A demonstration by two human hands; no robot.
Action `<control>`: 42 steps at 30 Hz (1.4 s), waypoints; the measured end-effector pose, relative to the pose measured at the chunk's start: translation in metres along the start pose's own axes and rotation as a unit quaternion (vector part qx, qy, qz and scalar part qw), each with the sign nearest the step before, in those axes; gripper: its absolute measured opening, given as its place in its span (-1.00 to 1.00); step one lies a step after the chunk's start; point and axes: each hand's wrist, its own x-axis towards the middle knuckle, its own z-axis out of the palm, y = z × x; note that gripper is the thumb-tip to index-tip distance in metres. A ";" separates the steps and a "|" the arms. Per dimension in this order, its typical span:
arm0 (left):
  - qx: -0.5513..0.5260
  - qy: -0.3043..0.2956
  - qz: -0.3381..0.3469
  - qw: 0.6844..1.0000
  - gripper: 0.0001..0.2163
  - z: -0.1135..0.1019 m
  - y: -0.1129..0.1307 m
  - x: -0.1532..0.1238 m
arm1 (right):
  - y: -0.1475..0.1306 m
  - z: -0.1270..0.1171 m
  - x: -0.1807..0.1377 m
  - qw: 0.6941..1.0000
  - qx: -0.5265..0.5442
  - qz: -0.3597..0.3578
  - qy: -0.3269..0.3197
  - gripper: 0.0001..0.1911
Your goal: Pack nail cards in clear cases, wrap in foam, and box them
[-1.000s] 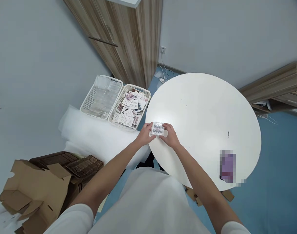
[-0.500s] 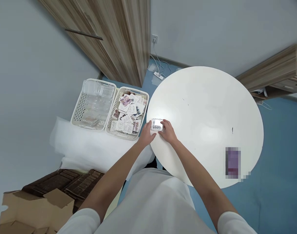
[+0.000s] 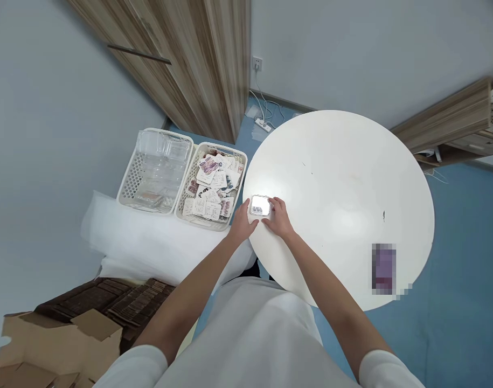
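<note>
A small clear plastic case (image 3: pixel 260 206) with small dark pieces inside rests at the near left edge of the round white table (image 3: pixel 343 178). My left hand (image 3: pixel 241 222) grips its left side with curled fingers. My right hand (image 3: pixel 279 219) holds its right side, fingers pressed on the lid. Glare on the lid hides most of the contents.
Left of the table, on white foam sheeting (image 3: pixel 149 245), stand two white baskets: one with clear plastic cases (image 3: pixel 155 170), one with printed cards (image 3: pixel 214 186). Flattened cardboard boxes (image 3: pixel 68 328) lie at the lower left. A blurred purple object (image 3: pixel 383 268) lies on the table's right side.
Both hands have stayed on the case; the lid has come down flatter and now catches glare. The camera has tilted, so the scene sits slightly lower and to the left.
</note>
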 end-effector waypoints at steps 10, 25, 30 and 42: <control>-0.030 0.034 -0.030 0.999 -0.32 0.005 0.011 -0.027 | -0.015 -0.019 -0.050 0.999 0.007 0.017 0.028 -0.40; -0.071 0.056 -0.130 0.987 -0.57 0.011 0.036 -0.163 | -0.029 -0.025 -0.106 0.973 0.043 -0.044 -0.221 -0.66; -0.038 0.126 -0.250 0.959 -0.54 -0.008 0.005 -0.223 | -0.045 0.019 -0.100 0.935 -0.024 -0.081 -0.343 -0.64; -0.274 0.317 -0.408 0.811 -0.39 -0.020 -0.083 -0.247 | -0.101 0.139 -0.087 0.908 -0.147 -0.204 -0.334 -0.36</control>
